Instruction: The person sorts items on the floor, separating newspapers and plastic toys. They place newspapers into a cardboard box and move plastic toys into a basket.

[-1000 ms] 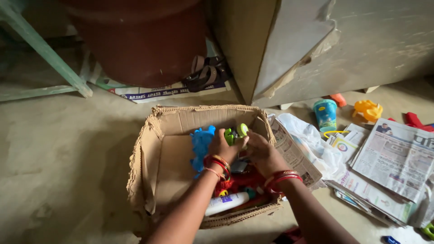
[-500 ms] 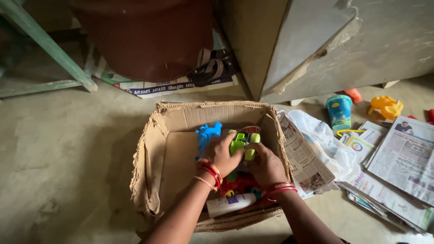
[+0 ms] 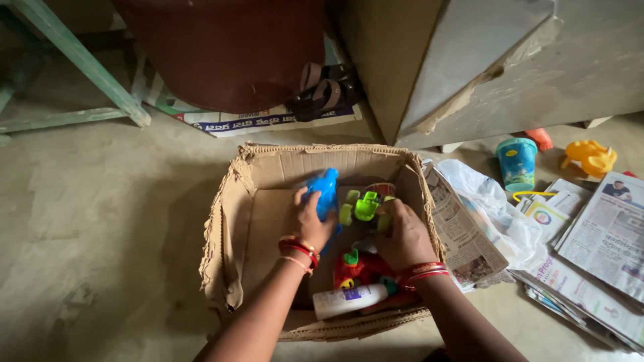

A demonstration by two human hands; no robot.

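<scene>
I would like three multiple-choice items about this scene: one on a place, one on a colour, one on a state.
1. Where does the white bottle lie?
A. in the box
B. on the newspapers
C. under the stool

2. What colour is the toy under the left hand?
A. red
B. blue
C. yellow

3. How does the cup stand?
A. tipped over
B. upright on the floor
C. inside the box

Answers: 1 A, it rests against the box's near wall. 2 B, the hand grips a blue toy. 3 B, its rim faces up beside the newspapers.
</scene>
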